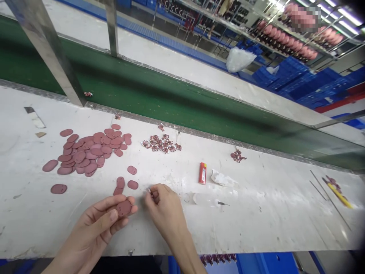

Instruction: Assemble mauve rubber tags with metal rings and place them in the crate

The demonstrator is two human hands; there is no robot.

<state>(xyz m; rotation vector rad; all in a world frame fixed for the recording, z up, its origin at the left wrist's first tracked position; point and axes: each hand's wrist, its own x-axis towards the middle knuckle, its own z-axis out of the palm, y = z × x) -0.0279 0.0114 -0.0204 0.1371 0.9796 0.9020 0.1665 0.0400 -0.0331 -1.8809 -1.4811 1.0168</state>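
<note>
right hand [165, 203]: mostly hides a small dark-red piece [154, 195] | left hand [98, 220]: covers part of a flat dark-red oval disc [124, 208] | clustered small brown-and-white pieces [161, 143]: detail too small | blue plastic bin [253, 263]: cut off by bottom edge | hanging pink rounded items [296, 16]: partly pixelated

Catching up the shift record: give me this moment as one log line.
left hand: holds oval disc | right hand: pinches small part, mostly hidden | table: disc pile, red lighter, crumpled white scrap
</note>
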